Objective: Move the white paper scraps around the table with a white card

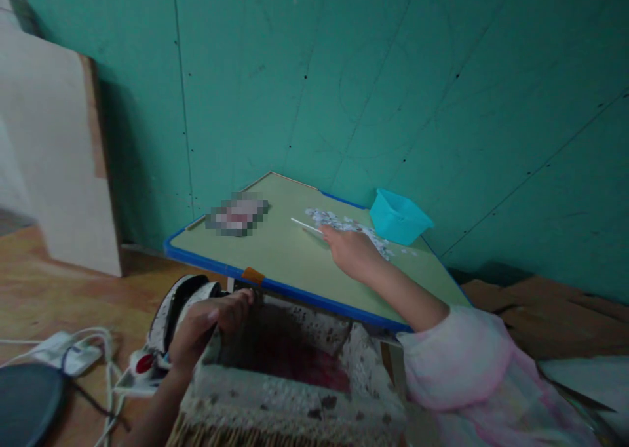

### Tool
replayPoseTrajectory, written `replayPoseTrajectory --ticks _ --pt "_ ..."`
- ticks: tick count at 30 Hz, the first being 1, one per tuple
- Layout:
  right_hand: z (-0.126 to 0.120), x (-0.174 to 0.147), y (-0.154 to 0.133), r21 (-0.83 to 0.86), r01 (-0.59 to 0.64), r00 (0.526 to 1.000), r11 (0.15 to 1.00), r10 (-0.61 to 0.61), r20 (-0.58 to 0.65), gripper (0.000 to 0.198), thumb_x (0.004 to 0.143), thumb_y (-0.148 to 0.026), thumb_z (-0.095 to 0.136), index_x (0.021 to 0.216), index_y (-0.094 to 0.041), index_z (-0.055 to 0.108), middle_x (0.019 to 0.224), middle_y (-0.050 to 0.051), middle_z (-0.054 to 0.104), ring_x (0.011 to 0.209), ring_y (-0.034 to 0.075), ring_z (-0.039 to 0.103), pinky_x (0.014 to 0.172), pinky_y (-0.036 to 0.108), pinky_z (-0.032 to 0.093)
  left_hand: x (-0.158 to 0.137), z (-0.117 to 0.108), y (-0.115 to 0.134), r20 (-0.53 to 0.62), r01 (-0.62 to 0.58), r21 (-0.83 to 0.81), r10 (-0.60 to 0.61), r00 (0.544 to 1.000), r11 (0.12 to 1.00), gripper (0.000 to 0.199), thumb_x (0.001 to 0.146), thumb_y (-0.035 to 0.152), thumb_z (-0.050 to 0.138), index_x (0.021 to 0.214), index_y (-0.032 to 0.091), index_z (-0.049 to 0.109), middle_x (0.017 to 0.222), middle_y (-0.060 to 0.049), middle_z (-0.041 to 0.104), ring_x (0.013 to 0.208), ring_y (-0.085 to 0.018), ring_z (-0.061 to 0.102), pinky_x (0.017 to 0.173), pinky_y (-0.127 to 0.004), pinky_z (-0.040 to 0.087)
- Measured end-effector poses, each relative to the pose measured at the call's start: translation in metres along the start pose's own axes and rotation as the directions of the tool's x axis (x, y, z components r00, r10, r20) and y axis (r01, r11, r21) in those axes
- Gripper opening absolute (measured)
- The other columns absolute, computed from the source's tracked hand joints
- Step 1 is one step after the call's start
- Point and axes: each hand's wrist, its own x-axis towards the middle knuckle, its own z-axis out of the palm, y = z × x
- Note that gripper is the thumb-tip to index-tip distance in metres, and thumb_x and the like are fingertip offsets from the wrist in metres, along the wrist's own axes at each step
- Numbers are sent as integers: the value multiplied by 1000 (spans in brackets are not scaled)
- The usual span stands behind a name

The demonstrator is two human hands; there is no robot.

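Observation:
My right hand is closed on a thin white flat piece, held out over the table and seen nearly edge-on, so its exact kind is unclear. Just beyond it spreads a pile of small white pieces. Behind the pile, at the table's back right, stands a turquoise plastic basin. My left hand is below the table's front edge, fingers together and curled at the left corner of a speckled whitish open box. The box's inside is dark with some red.
The pale table has a blue rim and touches a green wall. A blurred-out flat object lies on its left part. A power strip with cords and a dark round thing are on the floor; a board leans left.

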Motion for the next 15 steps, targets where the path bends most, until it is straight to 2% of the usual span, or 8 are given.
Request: replayPoseTrajectory --ticks 3,9,12,15 --pt "-1 -27 -6 14 65 998 998 -65 -16 40 94 -14 33 126 -18 55 90 10 73 75 19 66 62 28 39 1 -2 0 73 -41 -21 42 996 999 45 94 36 40 55 19 54 48 -1 54 49 -17 50 71 -37 44" --pt "-4 -78 -17 47 185 973 982 -176 -149 38 89 -8 37 119 -15 59 87 9 73 71 15 63 59 28 35 2 3 -3 70 -53 -54 57 996 997 44 94 34 39 55 19 53 46 -1 50 49 -17 47 71 -37 42" --pt "-8 -86 -16 50 134 977 990 -123 -174 38 91 -10 35 120 -14 59 82 9 73 69 16 64 58 29 36 2 6 -4 70 -39 -53 42 997 998 45 94 36 39 54 19 52 46 -1 50 49 -18 48 70 -38 42" --pt "-14 -77 -6 49 -24 991 998 30 -128 40 94 -16 32 125 -14 57 84 11 73 69 19 65 59 29 38 3 7 -3 63 -48 -53 52 997 997 45 94 35 39 54 19 52 46 -1 50 48 -17 48 69 -37 42"
